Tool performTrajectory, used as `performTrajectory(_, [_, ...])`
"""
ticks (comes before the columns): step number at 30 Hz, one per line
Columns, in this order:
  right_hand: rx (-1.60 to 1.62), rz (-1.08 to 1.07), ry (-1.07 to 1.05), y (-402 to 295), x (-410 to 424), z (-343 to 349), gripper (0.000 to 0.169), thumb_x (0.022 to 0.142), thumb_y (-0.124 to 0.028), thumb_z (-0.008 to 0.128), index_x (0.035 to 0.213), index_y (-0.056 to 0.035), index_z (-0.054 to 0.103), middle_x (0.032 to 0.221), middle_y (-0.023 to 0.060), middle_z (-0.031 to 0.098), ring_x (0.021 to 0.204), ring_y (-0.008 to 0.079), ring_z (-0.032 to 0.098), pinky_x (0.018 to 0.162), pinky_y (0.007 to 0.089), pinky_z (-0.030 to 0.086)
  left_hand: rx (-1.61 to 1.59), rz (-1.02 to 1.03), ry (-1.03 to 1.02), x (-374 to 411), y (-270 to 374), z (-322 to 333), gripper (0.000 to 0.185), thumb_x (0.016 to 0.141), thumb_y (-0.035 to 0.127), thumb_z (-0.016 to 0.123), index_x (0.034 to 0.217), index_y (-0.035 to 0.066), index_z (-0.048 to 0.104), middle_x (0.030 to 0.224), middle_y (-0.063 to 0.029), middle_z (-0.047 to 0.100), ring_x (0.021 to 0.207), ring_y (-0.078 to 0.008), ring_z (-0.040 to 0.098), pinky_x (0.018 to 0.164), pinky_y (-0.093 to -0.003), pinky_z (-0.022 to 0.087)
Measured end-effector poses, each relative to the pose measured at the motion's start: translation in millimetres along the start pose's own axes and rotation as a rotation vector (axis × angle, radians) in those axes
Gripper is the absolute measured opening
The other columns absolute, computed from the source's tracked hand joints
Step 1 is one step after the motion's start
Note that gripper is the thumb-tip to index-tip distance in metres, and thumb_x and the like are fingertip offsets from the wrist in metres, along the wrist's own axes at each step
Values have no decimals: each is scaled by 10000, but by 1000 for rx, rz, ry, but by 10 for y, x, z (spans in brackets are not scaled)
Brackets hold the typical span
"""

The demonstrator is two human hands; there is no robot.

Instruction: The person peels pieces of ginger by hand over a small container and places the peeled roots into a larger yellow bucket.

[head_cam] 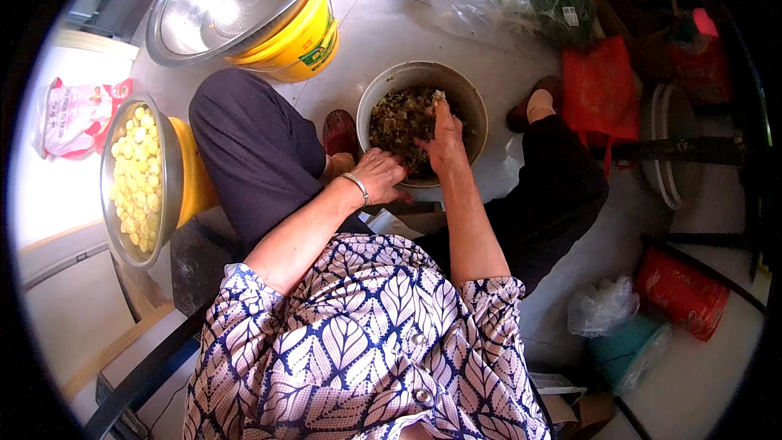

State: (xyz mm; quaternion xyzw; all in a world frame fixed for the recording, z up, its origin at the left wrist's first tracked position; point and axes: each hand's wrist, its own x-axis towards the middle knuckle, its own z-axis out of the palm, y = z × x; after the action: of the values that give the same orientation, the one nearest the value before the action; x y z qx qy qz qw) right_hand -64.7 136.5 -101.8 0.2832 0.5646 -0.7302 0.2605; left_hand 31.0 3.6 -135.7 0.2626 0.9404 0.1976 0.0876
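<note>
A round, pale-rimmed bucket [481, 128] stands on the floor between my feet. Inside it lies a dark, wet-looking mass of chopped or peeled scraps [400, 116]. My left hand [380, 174], with a silver bangle at the wrist, lies at the bucket's near left rim, its fingers bent over the edge; whether they hold anything does not show. Over the scraps, my right hand [445, 134] reaches in with fingers stretched, and a small pale bit [438, 96] shows at a fingertip. Whether that bit is gripped or only stuck on cannot be told.
At the left, a steel bowl of pale yellow, peeled round pieces [139, 177] rests on a yellow bucket [192, 165]. A large steel colander [232, 6] sits on another yellow bucket [311, 43]. Plastic bags [482, 0] and a red bag [602, 88] lie towards the upper right.
</note>
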Motion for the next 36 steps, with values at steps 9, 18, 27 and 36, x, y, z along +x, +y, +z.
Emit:
performTrajectory(9, [-1194, -560, -335, 425, 183, -9, 301, 830, -339, 632, 1042, -136, 698, 1209, 113, 576, 1162, 350, 504, 963, 681, 271, -15, -94, -264, -9, 49, -92, 287, 685, 324, 671, 809, 66, 645, 802, -129, 607, 897, -295, 562, 828, -433, 386])
performTrajectory(18, [-1472, -737, 234, 363, 221, -200, 359, 776, -114, 640, 1134, -125, 614, 1315, 216, 411, 1209, 412, 409, 943, 690, 284, 68, -8, -208, -5, -30, 14, 377, 688, 377, 696, 864, 46, 655, 908, -137, 605, 998, -314, 534, 882, -425, 394])
performTrajectory(27, [-682, -489, 228, 842, 886, -605, 459, 876, -273, 529, 1149, 96, 513, 1085, 288, 561, 993, 412, 548, 842, 460, 438, -172, -126, -120, 167, 37, -292, 439, 834, 329, 639, 1112, -7, 592, 1107, -208, 550, 1073, -366, 531, 943, -443, 413])
performTrajectory(36, [325, 30, -196, -161, -352, -195, 822, 902, -685, 138, 1300, -22, 417, 1301, 142, 468, 1180, 316, 450, 1003, 438, 347, -527, -200, 543, 357, 263, -446, 288, 840, 115, 631, 1077, -45, 594, 1086, -207, 602, 999, -369, 591, 865, -385, 482])
